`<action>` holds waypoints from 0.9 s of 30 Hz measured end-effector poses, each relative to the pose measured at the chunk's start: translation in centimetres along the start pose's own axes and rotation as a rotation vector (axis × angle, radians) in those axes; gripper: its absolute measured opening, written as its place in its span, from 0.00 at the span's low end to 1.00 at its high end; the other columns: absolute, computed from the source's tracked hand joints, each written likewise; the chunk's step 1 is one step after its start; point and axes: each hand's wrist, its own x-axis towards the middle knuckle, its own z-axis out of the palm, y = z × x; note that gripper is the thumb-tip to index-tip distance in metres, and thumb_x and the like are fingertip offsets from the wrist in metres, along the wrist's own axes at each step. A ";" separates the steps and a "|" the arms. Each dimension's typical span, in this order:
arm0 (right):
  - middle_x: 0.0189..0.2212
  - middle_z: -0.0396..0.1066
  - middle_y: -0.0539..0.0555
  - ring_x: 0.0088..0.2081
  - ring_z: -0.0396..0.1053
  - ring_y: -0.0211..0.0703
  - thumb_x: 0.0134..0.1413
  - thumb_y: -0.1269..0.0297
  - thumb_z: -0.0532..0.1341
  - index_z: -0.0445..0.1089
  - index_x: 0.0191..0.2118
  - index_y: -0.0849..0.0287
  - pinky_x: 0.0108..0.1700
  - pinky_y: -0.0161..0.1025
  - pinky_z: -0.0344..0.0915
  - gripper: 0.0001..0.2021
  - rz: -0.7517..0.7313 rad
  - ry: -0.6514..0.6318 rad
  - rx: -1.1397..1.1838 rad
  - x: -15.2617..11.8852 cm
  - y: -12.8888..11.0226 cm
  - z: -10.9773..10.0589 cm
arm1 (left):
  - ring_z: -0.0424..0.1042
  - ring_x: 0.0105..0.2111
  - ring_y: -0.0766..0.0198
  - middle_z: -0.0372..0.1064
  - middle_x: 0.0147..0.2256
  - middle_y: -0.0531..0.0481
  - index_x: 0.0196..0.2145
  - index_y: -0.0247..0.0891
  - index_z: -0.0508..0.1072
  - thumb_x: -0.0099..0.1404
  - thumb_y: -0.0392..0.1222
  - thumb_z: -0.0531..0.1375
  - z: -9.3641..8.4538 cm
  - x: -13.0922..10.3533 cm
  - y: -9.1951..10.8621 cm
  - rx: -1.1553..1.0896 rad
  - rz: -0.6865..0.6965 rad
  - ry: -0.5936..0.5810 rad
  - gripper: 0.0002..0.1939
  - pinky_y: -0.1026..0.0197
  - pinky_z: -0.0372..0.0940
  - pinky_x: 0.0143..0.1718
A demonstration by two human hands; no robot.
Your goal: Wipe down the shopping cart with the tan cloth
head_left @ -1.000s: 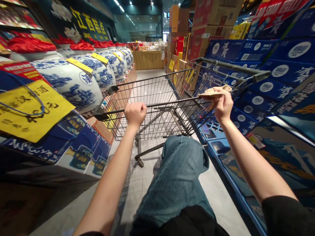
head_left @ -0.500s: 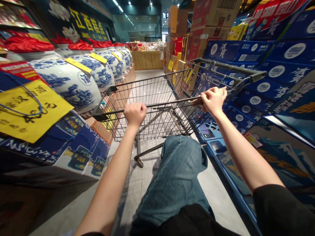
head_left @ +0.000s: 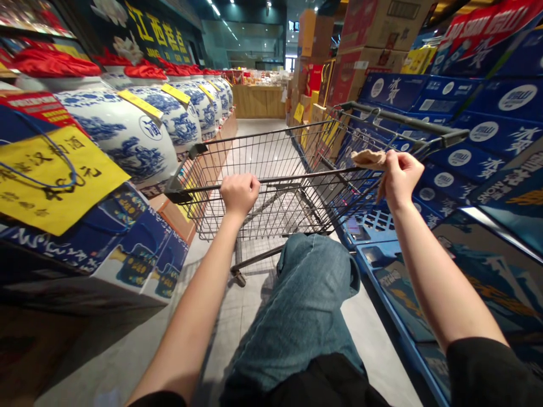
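A dark wire shopping cart (head_left: 271, 152) stands in front of my knee, turned sideways. My left hand (head_left: 240, 195) is closed round its near top rail, left of the middle. Near the right end of the same rail, my right hand (head_left: 402, 176) pinches a crumpled brown cloth (head_left: 368, 159). Part of the cloth lies over the rail and part hangs below my fingers. Only bare wire mesh shows in the cart's basket.
Blue-and-white jars (head_left: 123, 135) with red cloth tops line the left, behind boxes (head_left: 127, 249) and a yellow sign (head_left: 59, 178). Blue cartons (head_left: 483, 131) are stacked on the right by a blue pallet (head_left: 373, 249). A wooden counter (head_left: 259, 102) stands far ahead.
My right hand has moved right and lifted off the rail, and the brown cloth now shows clearly in its fingers. My left hand keeps its grip on the rail.
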 end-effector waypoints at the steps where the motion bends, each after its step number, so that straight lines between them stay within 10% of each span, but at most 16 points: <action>1: 0.20 0.64 0.49 0.24 0.65 0.43 0.62 0.42 0.55 0.65 0.24 0.54 0.32 0.43 0.67 0.23 0.033 0.023 0.019 0.0 -0.2 -0.2 | 0.66 0.31 0.54 0.68 0.24 0.45 0.24 0.42 0.67 0.71 0.44 0.51 0.0 0.0 0.0 -0.006 -0.004 -0.004 0.17 0.52 0.53 0.36; 14: 0.40 0.74 0.64 0.51 0.66 0.60 0.63 0.55 0.55 0.72 0.28 0.57 0.61 0.67 0.58 0.17 -0.188 -0.015 -0.536 -0.5 2.0 2.1 | 0.65 0.31 0.54 0.68 0.25 0.44 0.23 0.41 0.67 0.70 0.44 0.51 -0.2 0.1 0.6 -0.013 -0.057 -0.014 0.17 0.52 0.53 0.37; 20: 0.31 0.74 0.60 0.42 0.67 0.54 0.67 0.59 0.50 0.67 0.26 0.55 0.56 0.59 0.61 0.18 -0.247 -0.186 -0.644 -2.3 -1.3 4.9 | 0.65 0.30 0.55 0.68 0.24 0.45 0.23 0.41 0.68 0.70 0.44 0.51 -0.1 0.1 0.8 -0.002 -0.078 0.005 0.17 0.53 0.53 0.37; 27: 0.29 0.72 0.58 0.38 0.66 0.51 0.66 0.57 0.48 0.62 0.26 0.53 0.47 0.49 0.62 0.17 -0.386 -0.398 -0.679 0.0 0.5 0.8 | 0.66 0.31 0.53 0.70 0.25 0.44 0.23 0.41 0.67 0.70 0.43 0.51 -0.3 -0.1 0.6 -0.024 -0.025 -0.024 0.17 0.52 0.53 0.36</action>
